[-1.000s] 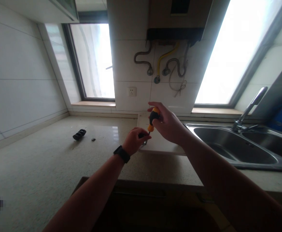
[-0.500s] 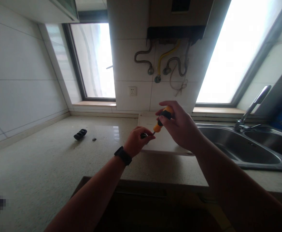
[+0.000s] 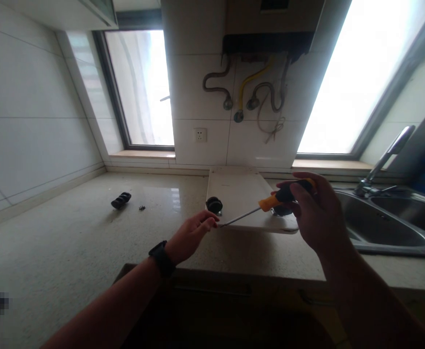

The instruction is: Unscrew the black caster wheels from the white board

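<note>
My right hand [image 3: 319, 208] grips the orange-and-black handle of a screwdriver [image 3: 276, 196], which slants down to the left. Its metal shaft ends at the fingertips of my left hand [image 3: 194, 232]. Those fingers are pinched together at the tip, and whatever is between them is too small to make out. Under both hands lies a white board [image 3: 236, 186] on the counter. A black caster wheel [image 3: 214, 205] sits at the board's near left corner. Another dark wheel [image 3: 282, 211] is at the near right, partly hidden behind the screwdriver and my right hand.
Left on the stone counter [image 3: 70, 242] are a black ribbed piece [image 3: 121, 200] and a small cluster of dark screws [image 3: 141, 208]. To the right is a steel sink [image 3: 380, 228] with a tap [image 3: 387, 155]. Pipes [image 3: 247, 94] hang from a heater on the wall.
My right hand has drawn the screwdriver right and tilted it flatter. My left hand has moved down and left off the caster wheel, pinching at the screwdriver's tip.
</note>
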`<action>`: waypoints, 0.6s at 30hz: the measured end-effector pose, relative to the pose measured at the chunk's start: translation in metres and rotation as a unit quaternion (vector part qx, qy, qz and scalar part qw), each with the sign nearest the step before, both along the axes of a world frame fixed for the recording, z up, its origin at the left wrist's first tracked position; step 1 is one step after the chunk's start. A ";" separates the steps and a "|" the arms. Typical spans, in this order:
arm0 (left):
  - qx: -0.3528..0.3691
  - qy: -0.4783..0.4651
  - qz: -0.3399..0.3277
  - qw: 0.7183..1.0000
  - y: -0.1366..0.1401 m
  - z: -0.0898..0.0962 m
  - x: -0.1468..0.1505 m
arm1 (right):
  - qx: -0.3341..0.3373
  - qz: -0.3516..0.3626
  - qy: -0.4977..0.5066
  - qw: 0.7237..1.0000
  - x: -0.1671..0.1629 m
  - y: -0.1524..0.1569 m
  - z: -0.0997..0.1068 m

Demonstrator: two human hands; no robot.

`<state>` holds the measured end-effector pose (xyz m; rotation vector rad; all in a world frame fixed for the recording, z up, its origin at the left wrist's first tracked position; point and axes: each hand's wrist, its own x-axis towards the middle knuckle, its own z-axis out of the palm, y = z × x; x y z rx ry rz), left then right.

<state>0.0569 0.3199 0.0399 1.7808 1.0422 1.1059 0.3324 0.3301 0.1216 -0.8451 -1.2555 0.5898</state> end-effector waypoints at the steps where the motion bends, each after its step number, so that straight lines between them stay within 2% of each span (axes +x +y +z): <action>1: -0.018 0.014 -0.017 1.000 -0.001 -0.003 0.000 | -0.009 -0.002 0.015 1.000 0.001 0.000 -0.004; 3: -0.048 0.018 -0.050 0.997 -0.003 -0.009 -0.001 | -0.025 -0.002 0.038 0.999 0.001 0.000 -0.011; 9: -0.117 -0.054 -0.114 0.985 0.000 -0.027 -0.004 | -0.058 0.044 0.081 0.994 -0.008 0.000 -0.028; 14: -0.123 -0.046 -0.093 0.987 0.002 -0.032 -0.011 | -0.056 0.066 0.093 0.992 -0.014 0.001 -0.036; 18: -0.109 -0.023 -0.084 0.990 0.005 -0.029 -0.020 | -0.063 0.064 0.105 0.990 -0.012 0.000 -0.039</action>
